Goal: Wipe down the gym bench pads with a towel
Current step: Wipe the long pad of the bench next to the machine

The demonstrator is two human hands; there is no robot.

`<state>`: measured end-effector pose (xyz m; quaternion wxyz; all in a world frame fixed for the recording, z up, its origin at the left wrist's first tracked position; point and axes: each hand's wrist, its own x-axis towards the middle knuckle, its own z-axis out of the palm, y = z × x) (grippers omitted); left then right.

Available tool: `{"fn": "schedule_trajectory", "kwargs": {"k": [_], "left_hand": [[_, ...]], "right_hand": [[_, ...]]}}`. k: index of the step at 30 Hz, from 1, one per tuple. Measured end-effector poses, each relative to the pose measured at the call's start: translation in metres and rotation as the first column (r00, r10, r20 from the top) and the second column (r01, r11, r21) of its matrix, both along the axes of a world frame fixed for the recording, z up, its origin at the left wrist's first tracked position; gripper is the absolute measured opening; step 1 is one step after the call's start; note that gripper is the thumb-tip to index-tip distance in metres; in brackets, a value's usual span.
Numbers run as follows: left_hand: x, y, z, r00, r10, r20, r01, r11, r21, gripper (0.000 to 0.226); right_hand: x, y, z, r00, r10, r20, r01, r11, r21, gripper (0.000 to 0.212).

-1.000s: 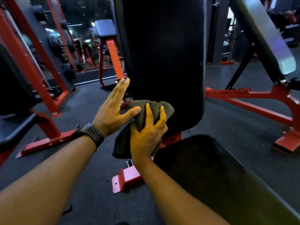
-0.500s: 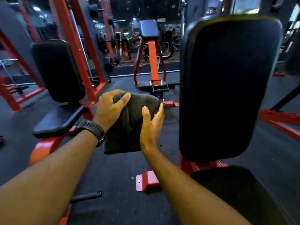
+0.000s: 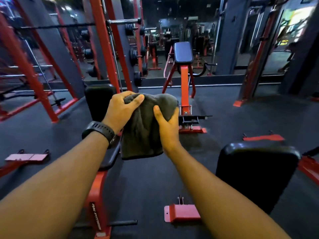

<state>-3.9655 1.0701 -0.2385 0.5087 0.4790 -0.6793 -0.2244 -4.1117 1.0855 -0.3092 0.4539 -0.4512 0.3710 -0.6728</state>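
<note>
Both my hands hold a dark grey towel [image 3: 143, 130] in the air at the centre of the view. My left hand [image 3: 120, 109], with a black watch on its wrist, grips the towel's upper left part. My right hand [image 3: 166, 126] grips its right side, thumb on the front. A black upright bench pad [image 3: 255, 171] stands low at the right, apart from the towel. Behind my left hand rises another black back pad [image 3: 98, 100] on a red frame [image 3: 96, 200].
Red rack uprights [image 3: 107, 49] with weight plates stand at the back left. A red machine with a dark blue pad [image 3: 183, 52] is straight ahead before a mirror wall. Red frame feet [image 3: 181, 213] lie on the dark rubber floor.
The view has swung left and away from the big black back pad, which now sits low right. My left hand has closed on the towel, and both hands hold it clear of the pad.
</note>
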Motion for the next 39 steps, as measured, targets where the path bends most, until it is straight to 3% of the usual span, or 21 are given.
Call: {"fn": "schedule_trajectory", "kwargs": {"k": [3,7,9,12,15,22,31,36,39], "left_hand": [[0.016,-0.011,0.061,0.994,0.002,-0.109,0.001,1.0,0.027,0.022],[0.029,-0.034,0.113,0.979,-0.103,-0.176,0.123,0.987,0.106,0.039],[0.031,-0.053,0.129,0.978,-0.125,-0.168,0.147,0.981,0.123,0.041],[0.018,-0.081,0.14,0.988,-0.116,-0.104,0.118,0.993,0.015,0.031],[-0.001,-0.107,0.142,0.996,-0.071,-0.062,0.064,0.991,-0.117,0.027],[-0.043,-0.206,0.139,0.992,-0.128,-0.003,0.126,0.983,-0.136,0.029],[-0.134,-0.357,0.159,0.952,-0.306,-0.001,0.304,0.945,-0.122,0.022],[-0.211,-0.42,0.153,0.903,-0.43,0.022,0.43,0.897,-0.107,0.021],[-0.277,-0.457,0.143,0.838,-0.545,0.008,0.543,0.833,-0.105,0.018]], "right_hand": [[0.011,-0.01,0.069,0.998,-0.037,-0.056,0.035,0.999,-0.033,0.036],[0.018,-0.03,0.136,0.976,-0.204,-0.071,0.2,0.978,-0.057,0.051],[0.013,-0.044,0.161,0.952,-0.285,-0.11,0.278,0.958,-0.069,0.056],[0.0,-0.064,0.181,0.929,-0.338,-0.147,0.326,0.94,-0.103,0.059],[-0.014,-0.088,0.186,0.888,-0.422,-0.184,0.409,0.906,-0.109,0.06],[-0.055,-0.171,0.184,0.711,-0.627,-0.318,0.603,0.777,-0.183,0.06],[-0.141,-0.307,0.191,0.683,-0.679,-0.268,0.675,0.727,-0.121,0.065],[-0.204,-0.341,0.186,0.572,-0.771,-0.281,0.78,0.617,-0.107,0.055],[-0.255,-0.363,0.177,0.443,-0.844,-0.302,0.864,0.492,-0.107,0.058]]}}
